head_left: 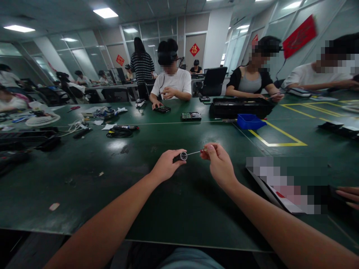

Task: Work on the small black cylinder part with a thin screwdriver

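- While both hands work above the green bench (84, 179), everything below is placed relative to the blue bin (249, 121).
- Red banner (299, 36), up on the wall beyond the bin: writing too blurred to read. The red diamond signs (194, 49) far behind the bin each carry one character, too small to be sure of.
- Left hand (166, 166), nearer the camera than the bin and to its left: fingers closed round a short dark cylinder with a shiny ring end (181, 156).
- Right hand (218, 162), just nearer than the bin: fingertips pinched shut on the far end of a thin metal rod (193, 152) that runs to the ring.
- Handling, my guess: cylinder light and rigid, hold its barrel. Rod is slender, likely bends; pinch near the ends, pull straight.
- No brand or label legible on either part.
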The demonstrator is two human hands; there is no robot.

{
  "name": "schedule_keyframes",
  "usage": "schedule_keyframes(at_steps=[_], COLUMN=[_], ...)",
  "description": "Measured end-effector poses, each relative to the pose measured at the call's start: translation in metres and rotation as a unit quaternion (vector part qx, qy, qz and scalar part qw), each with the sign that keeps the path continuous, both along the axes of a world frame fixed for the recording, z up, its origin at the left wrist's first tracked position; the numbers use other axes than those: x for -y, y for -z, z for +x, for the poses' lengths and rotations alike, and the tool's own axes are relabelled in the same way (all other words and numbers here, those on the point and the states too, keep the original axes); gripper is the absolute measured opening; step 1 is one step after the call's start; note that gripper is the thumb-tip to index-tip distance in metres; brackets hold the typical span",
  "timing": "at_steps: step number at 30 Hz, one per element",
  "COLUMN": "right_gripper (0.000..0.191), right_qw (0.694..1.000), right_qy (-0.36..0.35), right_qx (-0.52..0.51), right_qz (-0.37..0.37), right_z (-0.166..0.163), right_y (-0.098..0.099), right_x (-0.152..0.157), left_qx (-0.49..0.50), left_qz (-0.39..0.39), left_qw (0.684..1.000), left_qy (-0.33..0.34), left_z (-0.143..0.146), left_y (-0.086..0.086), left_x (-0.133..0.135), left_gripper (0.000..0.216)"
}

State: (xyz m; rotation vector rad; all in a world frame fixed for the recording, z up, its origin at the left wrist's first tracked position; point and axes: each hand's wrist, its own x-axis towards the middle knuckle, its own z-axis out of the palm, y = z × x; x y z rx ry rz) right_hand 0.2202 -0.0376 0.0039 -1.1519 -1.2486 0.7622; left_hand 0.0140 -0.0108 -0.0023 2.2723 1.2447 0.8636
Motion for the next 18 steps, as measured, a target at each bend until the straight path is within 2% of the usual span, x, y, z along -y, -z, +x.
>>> schedule_keyframes(at_steps=[3,10,15,18], right_gripper=[0.032,0.041,0.020,0.015], right_qw=[1.000,0.988,0.983,0.983], right_qy=[-0.007,0.035,-0.004,-0.029], right_qx=[0.013,0.152,0.178,0.173], right_qz=[0.002,0.000,0.049,0.047], right_z=[0.001,0.002,0.002,0.002], right_y=[-0.004,-0.015,-0.010,-0.009], right_x=[0.001,0.008,0.010,0.011], left_qx=[-0.011,-0.012,-0.010,-0.009], left_qz=[-0.001,0.008,0.007,0.011], left_qw=[1.000,1.000,1.000,1.000], left_qy=[-0.003,-0.001,-0.008,-0.007], left_z=[0.000,-0.001,-0.002,-0.002], left_y=[0.001,0.003,0.004,0.005], left_x=[0.000,-0.001,-0.001,-0.002], left_gripper=[0.039,0.038,0.037,0.037])
